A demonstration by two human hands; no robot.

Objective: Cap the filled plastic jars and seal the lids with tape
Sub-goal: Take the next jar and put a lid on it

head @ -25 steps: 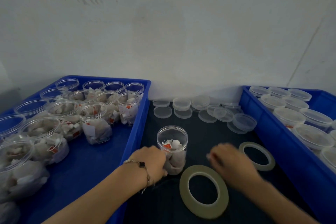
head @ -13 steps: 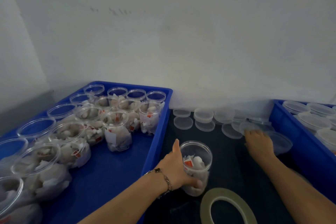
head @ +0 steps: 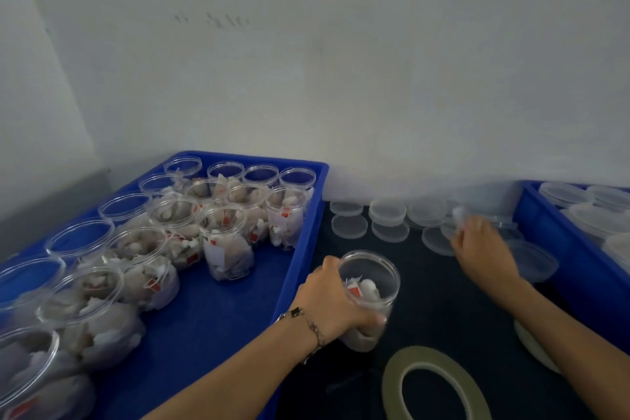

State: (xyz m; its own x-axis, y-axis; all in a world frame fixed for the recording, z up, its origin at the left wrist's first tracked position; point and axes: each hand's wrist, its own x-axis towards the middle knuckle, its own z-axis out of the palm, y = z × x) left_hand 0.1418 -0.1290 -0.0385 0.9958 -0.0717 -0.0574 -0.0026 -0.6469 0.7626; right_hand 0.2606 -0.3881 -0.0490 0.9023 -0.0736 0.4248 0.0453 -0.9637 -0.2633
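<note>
The left hand (head: pixel 335 307) grips a filled, uncapped jar (head: pixel 370 297) standing upright on the dark counter (head: pixel 443 317), just right of the blue tray (head: pixel 300 249) of other jars. The right hand (head: pixel 484 249) reaches to the far right among the loose clear lids (head: pixel 388 211) and, though blurred, seems to pinch one of them. A roll of tape (head: pixel 433 382) lies flat on the near counter, close to the held jar.

Blue tray (head: pixel 300 249), clear jars (head: pixel 370 283) with red-tagged contents, olive tape roll (head: pixel 392 385), black mat (head: pixel 443 300)
</note>
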